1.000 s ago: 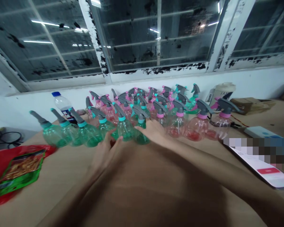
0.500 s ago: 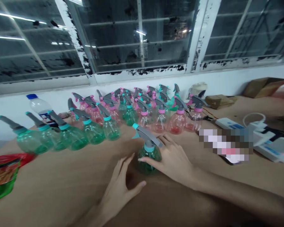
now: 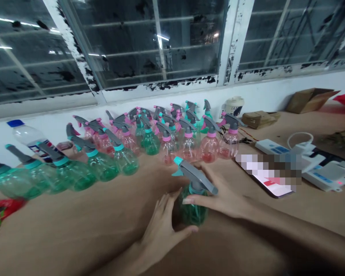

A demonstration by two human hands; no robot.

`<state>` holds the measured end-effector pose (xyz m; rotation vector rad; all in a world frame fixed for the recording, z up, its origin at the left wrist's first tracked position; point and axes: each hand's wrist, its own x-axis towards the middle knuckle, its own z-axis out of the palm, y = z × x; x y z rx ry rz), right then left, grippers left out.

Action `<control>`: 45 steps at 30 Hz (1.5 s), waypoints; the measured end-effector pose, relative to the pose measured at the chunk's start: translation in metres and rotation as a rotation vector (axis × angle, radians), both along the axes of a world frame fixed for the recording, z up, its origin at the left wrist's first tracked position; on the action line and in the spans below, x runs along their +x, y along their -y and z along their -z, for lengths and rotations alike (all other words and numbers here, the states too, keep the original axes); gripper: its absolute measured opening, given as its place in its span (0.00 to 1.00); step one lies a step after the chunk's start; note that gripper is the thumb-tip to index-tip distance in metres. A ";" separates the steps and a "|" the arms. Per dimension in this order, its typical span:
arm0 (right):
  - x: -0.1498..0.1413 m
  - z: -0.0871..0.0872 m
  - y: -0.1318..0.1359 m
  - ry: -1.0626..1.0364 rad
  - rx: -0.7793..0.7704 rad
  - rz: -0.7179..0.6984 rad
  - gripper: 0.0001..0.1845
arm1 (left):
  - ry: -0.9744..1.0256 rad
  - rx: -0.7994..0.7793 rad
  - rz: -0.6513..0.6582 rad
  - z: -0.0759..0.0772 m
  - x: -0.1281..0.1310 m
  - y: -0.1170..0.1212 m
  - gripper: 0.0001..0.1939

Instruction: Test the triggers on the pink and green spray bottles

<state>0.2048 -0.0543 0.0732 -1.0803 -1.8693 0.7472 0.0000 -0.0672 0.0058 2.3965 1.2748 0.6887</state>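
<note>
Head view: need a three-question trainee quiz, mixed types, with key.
1. Fill in the colour: the thumb of the right hand lies across the front of a ____ spray bottle.
2. True or false: its collar is pink.
3. What colour is the cap on the large clear bottle at the far left?
a) red
b) blue
c) white

Key: 1 green; 2 false; 3 b

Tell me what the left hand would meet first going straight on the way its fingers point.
Most likely the green spray bottle in the right hand. The left hand already looks close to its side, perhaps touching; depth is unclear.
</note>
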 end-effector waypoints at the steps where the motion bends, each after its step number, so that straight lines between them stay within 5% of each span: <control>1: 0.001 0.000 -0.003 -0.022 0.011 -0.023 0.31 | -0.007 0.003 0.011 0.000 0.002 -0.001 0.40; 8: -0.006 -0.001 -0.024 -0.087 0.103 -0.148 0.21 | -0.021 0.045 0.048 0.000 0.008 -0.012 0.41; 19: -0.013 0.003 -0.044 -0.135 0.234 -0.091 0.10 | -0.069 0.126 0.099 0.001 -0.002 -0.032 0.44; 22: -0.011 0.002 -0.048 -0.111 0.226 -0.096 0.08 | -0.129 0.122 0.108 -0.001 -0.010 -0.041 0.39; 28: -0.011 0.003 -0.048 -0.077 0.214 -0.031 0.12 | -0.186 0.241 -0.103 0.002 -0.024 -0.067 0.23; 33: -0.012 0.007 -0.044 -0.093 0.213 0.023 0.19 | -0.240 0.447 -0.146 0.006 -0.032 -0.082 0.23; 40: -0.009 0.009 -0.045 -0.083 0.216 0.040 0.17 | -0.307 0.470 -0.187 0.004 -0.026 -0.078 0.35; 45: -0.008 0.012 -0.050 -0.113 0.153 0.085 0.13 | -0.253 0.459 -0.172 0.001 -0.026 -0.075 0.26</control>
